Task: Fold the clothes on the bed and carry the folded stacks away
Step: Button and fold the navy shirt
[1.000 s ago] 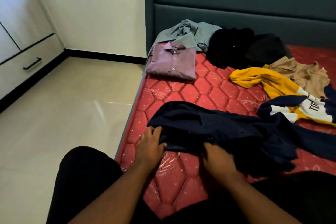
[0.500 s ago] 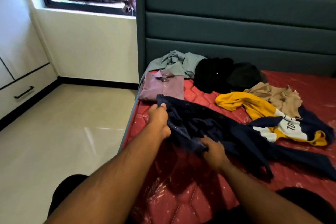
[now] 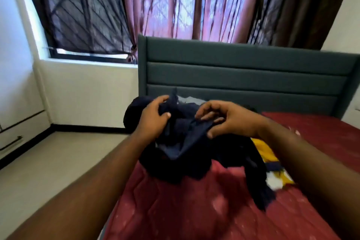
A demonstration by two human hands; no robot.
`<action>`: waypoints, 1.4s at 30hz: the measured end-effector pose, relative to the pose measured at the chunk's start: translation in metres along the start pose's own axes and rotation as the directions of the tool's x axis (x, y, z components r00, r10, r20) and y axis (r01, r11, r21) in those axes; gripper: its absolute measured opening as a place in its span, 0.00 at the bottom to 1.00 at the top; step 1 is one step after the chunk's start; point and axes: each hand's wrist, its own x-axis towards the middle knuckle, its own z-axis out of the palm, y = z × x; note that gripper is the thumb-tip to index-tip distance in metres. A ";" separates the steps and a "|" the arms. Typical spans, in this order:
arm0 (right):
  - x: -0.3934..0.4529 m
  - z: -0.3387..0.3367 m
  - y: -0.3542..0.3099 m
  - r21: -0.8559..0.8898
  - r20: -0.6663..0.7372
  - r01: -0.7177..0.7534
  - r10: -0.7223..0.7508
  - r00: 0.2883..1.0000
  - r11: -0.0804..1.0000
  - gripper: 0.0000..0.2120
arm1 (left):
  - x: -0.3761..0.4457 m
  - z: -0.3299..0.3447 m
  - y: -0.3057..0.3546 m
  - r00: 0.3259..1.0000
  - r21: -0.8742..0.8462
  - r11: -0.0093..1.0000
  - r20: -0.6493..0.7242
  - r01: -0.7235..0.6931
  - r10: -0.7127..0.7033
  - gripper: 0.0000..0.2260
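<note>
Navy garment [image 3: 185, 142], bunched and lifted clear of the red mattress [image 3: 194, 210], hangs between both hands in front of the grey-green padded headboard [image 3: 243, 76]. Its bulk runs roughly left to right across the view, with a long dark tail trailing down and to the right until its end lies near the mattress; which end is collar or hem cannot be told from the crumpled folds. The left hand [image 3: 153, 121] grips a gathered wad of the fabric at the upper left, fingers curled over it and thumb pressed against the cloth. The right hand [image 3: 231, 121] pinches a fold of the same garment, thumb beneath and fingertips bent onto the edge. The two hands sit close together, near the garment's top. Behind the hanging tail, on the mattress to the right, lies a yellow, white and navy garment [image 3: 272, 171], partly hidden. A sliver of pale grey cloth [image 3: 190, 100] shows just above the navy bundle by the headboard. Maroon curtains [image 3: 175, 2] hang over the window [image 3: 83, 15] behind, and a white drawer unit [image 3: 17, 128] stands at the left beside the pale floor [image 3: 48, 161].
</note>
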 end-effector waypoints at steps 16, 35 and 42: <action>-0.099 0.221 0.198 -0.311 0.371 -0.155 0.270 0.889 0.938 0.22 | -0.218 0.068 -0.161 0.919 0.699 0.703 0.351 -0.129 -0.180 0.20; -0.072 0.255 0.211 -0.550 -0.068 -0.096 0.069 0.995 0.830 0.12 | -0.223 0.097 -0.160 0.611 0.109 0.788 0.570 0.606 -0.549 0.05; -0.066 0.253 0.186 -0.573 -0.066 0.027 -0.079 0.995 0.819 0.09 | -0.218 0.085 -0.156 0.633 -0.098 0.718 0.564 0.689 -0.530 0.04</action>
